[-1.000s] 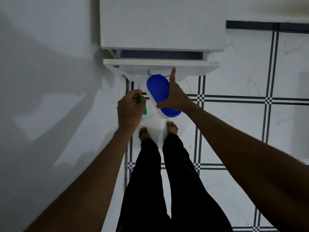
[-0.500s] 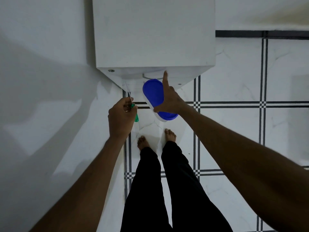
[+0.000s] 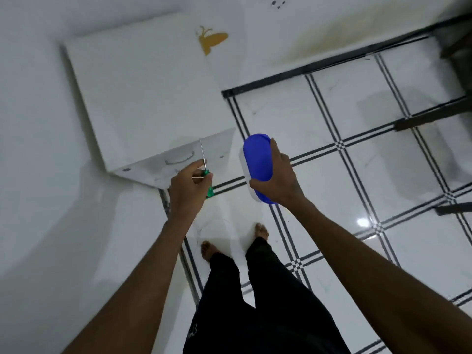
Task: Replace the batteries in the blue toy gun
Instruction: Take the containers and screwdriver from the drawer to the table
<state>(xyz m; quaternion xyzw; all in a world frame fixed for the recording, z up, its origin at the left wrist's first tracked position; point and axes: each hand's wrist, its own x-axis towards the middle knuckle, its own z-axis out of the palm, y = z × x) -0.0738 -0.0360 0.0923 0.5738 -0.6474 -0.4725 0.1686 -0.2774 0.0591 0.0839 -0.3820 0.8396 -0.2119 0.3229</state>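
The person stands barefoot on a white tiled floor (image 3: 383, 175) crossed by dark double lines, looking straight down past black trousers (image 3: 255, 302). The left hand (image 3: 187, 186) is curled around a green-handled screwdriver (image 3: 207, 186), its thin metal shaft pointing up and away toward the far side, the green handle poking out below the fingers on the near side. The right hand (image 3: 277, 178) grips a blue-lidded oval container (image 3: 256, 159) from its right side, fingers wrapped over the lid's edge, the whiter body showing along the left rim. The two hands are near each other but apart, screwdriver on the left, container on the right. Just beyond the left hand sits a white cabinet (image 3: 143, 93) against the wall, its drawer front with a curved handle (image 3: 180, 159) facing down toward the hands. On the far wall, an orange butterfly sticker (image 3: 212, 40). The blue toy gun itself is nowhere in this view. At far right, dark furniture legs (image 3: 434, 118), blurred.
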